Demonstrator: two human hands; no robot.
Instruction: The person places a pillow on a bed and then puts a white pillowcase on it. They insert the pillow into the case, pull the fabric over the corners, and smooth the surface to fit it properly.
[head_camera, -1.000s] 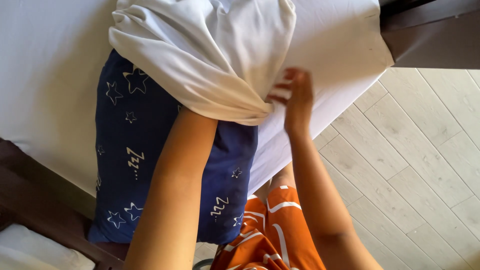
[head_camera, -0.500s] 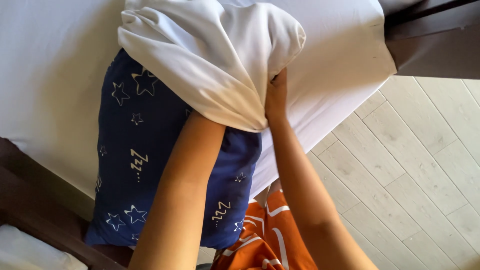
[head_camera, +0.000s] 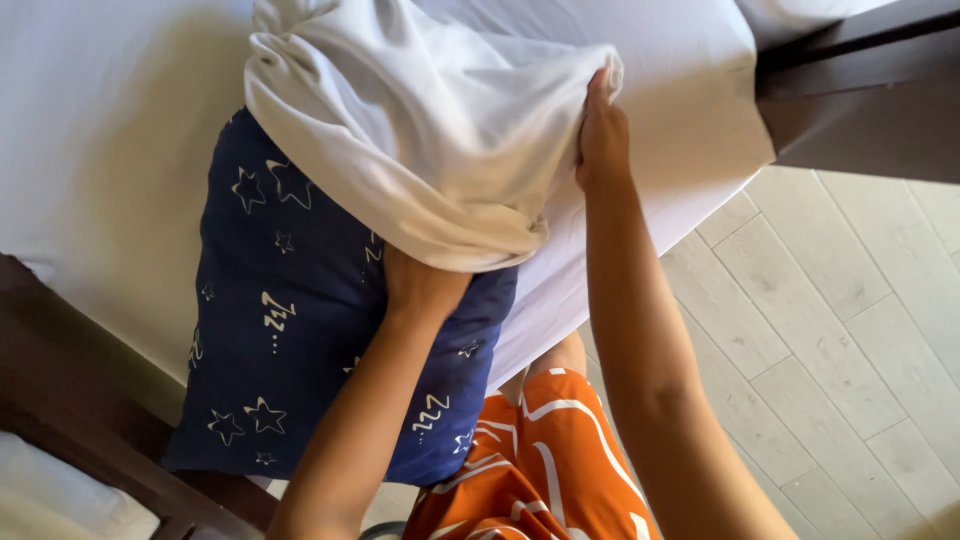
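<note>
I am working the white pillowcase (head_camera: 420, 150) over the navy star-patterned pillow (head_camera: 300, 320) lying on the bed (head_camera: 100, 150). My right hand (head_camera: 602, 135) is pinching the case's right edge; my left hand (head_camera: 425, 285) is mostly hidden inside, grip unclear. Pulling both sides evenly should avoid bunching.

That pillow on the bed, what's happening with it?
A person leans over the bed with a dark blue star-print pillow and a white pillowcase. The left hand reaches into the pillowcase's open end, fingers hidden. The right hand grips the pillowcase's edge. The pillowcase covers only the pillow's far end.
</note>
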